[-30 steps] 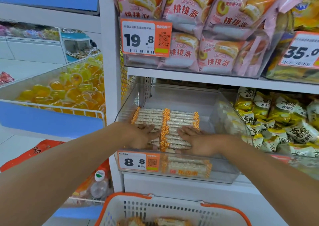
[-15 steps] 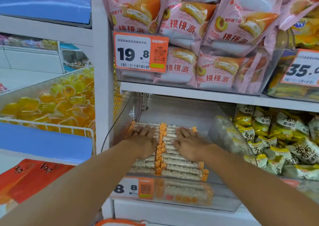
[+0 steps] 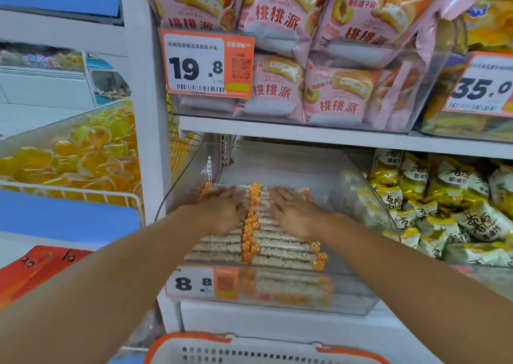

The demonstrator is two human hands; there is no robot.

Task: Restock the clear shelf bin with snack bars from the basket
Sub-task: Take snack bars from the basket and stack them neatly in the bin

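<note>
A person's two bare arms reach forward into a clear shelf bin (image 3: 358, 302) on the lower shelf of a shop display. Inside the bin lie two side-by-side rows of snack bars (image 3: 277, 249), pale with orange crimped ends, the ends meeting in an orange seam down the middle. The left hand (image 3: 222, 211) lies flat, palm down, on the left row, fingers straight and slightly spread, pointing toward the back of the bin. The right hand (image 3: 294, 213) lies the same way on the right row, just across the orange seam. Neither hand curls round a bar; both rest on top of them. Bars nearer the front of the bin are uncovered. A price tag reading 8.8 (image 3: 202, 283) is fixed to the bin's front wall. The white basket with an orange rim (image 3: 194, 338) sits below at the bottom edge; its contents are out of view.

Compared with half a second ago, both hands lie further back in the bin, and more bars show in front of them. A second ago the hands were near the bin's front and the bars were bunched there. The basket rim, barely visible half a second ago, shows more fully again.

Above, pink snack bags (image 3: 280, 91) fill a bin behind a 19.8 tag (image 3: 194, 66). To the right are yellow-and-white packets (image 3: 444, 197).
</note>
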